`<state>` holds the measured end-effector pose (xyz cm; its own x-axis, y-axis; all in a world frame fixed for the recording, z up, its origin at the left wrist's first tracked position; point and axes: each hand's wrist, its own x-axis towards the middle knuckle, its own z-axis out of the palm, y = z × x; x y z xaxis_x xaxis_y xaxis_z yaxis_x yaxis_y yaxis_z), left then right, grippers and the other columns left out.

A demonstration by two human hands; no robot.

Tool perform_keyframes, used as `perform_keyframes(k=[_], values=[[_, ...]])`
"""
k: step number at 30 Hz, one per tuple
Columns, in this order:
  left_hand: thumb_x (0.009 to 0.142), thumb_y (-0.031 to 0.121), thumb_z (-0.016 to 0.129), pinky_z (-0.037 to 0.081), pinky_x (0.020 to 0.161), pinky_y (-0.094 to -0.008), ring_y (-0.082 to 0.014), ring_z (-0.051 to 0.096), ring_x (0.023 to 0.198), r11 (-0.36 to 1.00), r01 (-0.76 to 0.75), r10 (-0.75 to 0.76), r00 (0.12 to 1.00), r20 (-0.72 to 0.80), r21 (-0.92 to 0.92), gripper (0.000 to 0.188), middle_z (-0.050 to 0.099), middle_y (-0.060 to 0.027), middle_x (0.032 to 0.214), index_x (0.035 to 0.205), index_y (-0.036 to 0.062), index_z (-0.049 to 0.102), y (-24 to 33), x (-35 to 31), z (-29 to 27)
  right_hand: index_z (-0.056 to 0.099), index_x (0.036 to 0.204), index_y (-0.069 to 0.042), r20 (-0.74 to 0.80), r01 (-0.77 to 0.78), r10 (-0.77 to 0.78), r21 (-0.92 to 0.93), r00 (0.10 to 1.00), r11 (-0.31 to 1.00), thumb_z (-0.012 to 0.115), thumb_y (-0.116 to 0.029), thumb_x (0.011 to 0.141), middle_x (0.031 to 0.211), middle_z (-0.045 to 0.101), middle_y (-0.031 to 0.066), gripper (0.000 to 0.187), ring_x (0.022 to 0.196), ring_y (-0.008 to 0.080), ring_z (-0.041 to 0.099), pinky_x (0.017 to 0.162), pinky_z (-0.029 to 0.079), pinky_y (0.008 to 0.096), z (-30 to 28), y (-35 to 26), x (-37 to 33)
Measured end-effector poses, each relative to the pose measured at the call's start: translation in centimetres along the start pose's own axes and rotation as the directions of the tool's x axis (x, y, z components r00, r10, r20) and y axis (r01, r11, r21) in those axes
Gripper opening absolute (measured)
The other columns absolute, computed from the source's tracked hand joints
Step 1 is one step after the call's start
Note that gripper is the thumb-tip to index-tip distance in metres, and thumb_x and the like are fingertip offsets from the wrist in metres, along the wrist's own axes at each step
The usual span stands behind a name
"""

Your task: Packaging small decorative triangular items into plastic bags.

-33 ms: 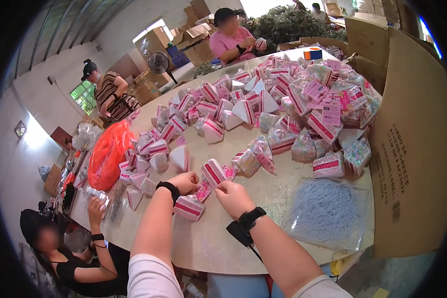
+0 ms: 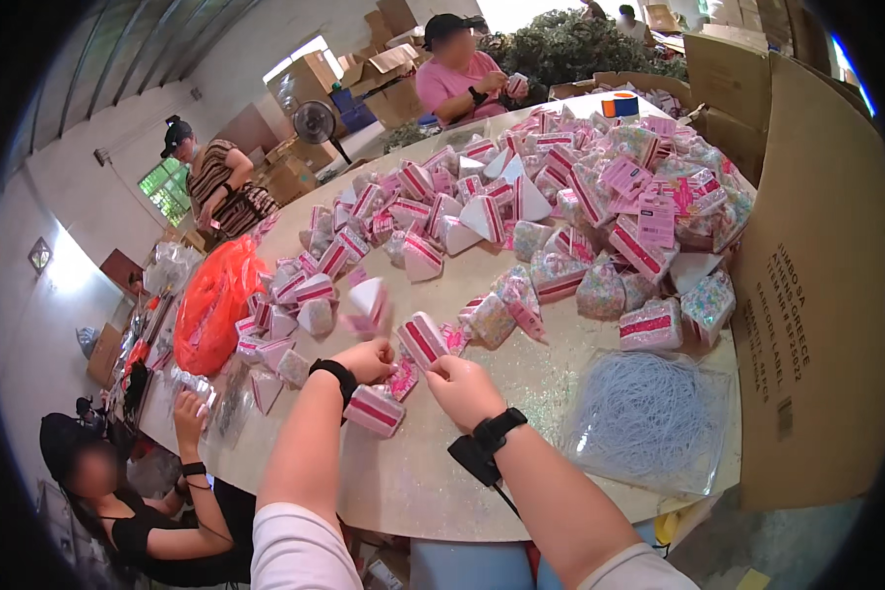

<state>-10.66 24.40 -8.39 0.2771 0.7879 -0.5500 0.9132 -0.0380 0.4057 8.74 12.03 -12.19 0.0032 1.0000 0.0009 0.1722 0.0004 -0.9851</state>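
Observation:
My right hand [image 2: 467, 389] grips a cake-slice ornament [image 2: 424, 341], white with pink stripes, between thumb and fingers, tilted above the table. Close on its left is my left hand [image 2: 368, 362], its fingers pinched together; whatever they hold is too small or hidden to make out. Between the hands shows a pink printed card [image 2: 403, 378]. Under it, by my left wrist, another striped cake slice [image 2: 375, 411] lies on the table. Just beyond my left hand, a white and pink cake slice [image 2: 368, 298] is smeared by motion.
A heap of cake slices [image 2: 492, 211], many bagged with pink cards, covers the table's far side. A clear bag of pale strings [image 2: 654, 423] lies right, beside a tall carton [image 2: 816, 285]. Left is an orange-red plastic bag [image 2: 216, 305]. Several people work around the table.
The blurred cake slice beyond my left hand has shifted slightly away and turned. Both my hands and the slice in the right one stay nearly where they were.

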Motion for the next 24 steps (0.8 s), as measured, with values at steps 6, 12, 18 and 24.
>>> perform_keyframes(k=[6,12,18,24], values=[[0.085,0.014,0.062,0.046,0.064,-0.0304,-0.015,0.055,0.071,0.964,-0.083,0.104,0.992,-0.071,0.253,0.022,0.057,-0.0043,0.078,0.101,0.0036,0.052,0.8,-2.4,1.6,0.063,0.096,0.003,-0.066,0.11,-0.108,0.024,0.992,0.994,0.056,-0.02,0.085,0.084,0.066,0.0174,0.025,0.076,0.0265,0.064,0.069,0.048,0.0347,0.5,0.5,-0.1],[0.087,0.01,0.056,0.045,0.066,-0.0298,-0.0143,0.054,0.073,0.991,-0.089,0.073,0.987,-0.143,-0.105,0.019,0.056,-0.0046,0.08,0.104,0.0037,0.049,-0.2,-4.5,2.5,0.063,0.096,0.002,-0.041,0.081,-0.079,0.041,0.996,0.996,0.057,-0.02,0.085,0.083,0.066,0.016,0.026,0.076,0.0238,0.063,0.069,0.048,0.0338,0.3,0.1,-0.4],[0.085,0.001,0.05,0.045,0.07,-0.0362,-0.0287,0.057,0.077,0.934,-0.316,0.346,0.694,-0.632,0.165,0.018,0.055,-0.0144,0.082,0.102,0.0036,0.046,1.0,-9.2,-0.5,0.063,0.094,0.001,-0.055,0.112,-0.109,0.07,0.993,0.991,0.055,-0.02,0.085,0.089,0.064,0.0214,0.025,0.086,0.0344,0.063,0.075,0.048,0.0396,0.3,-0.8,-0.9],[0.075,-0.012,0.049,0.043,0.077,-0.0389,-0.0361,0.053,0.09,0.74,-0.423,0.67,0.403,-0.623,0.523,0.029,0.051,-0.0174,0.092,0.099,0.0028,0.047,5.1,-13.3,-1.6,0.062,0.099,0.002,-0.112,0.248,-0.24,0.06,0.964,0.967,0.061,-0.013,0.083,0.086,0.063,0.0143,0.022,0.079,0.0241,0.062,0.072,0.048,0.0333,-0.6,-2.1,-1.4]])
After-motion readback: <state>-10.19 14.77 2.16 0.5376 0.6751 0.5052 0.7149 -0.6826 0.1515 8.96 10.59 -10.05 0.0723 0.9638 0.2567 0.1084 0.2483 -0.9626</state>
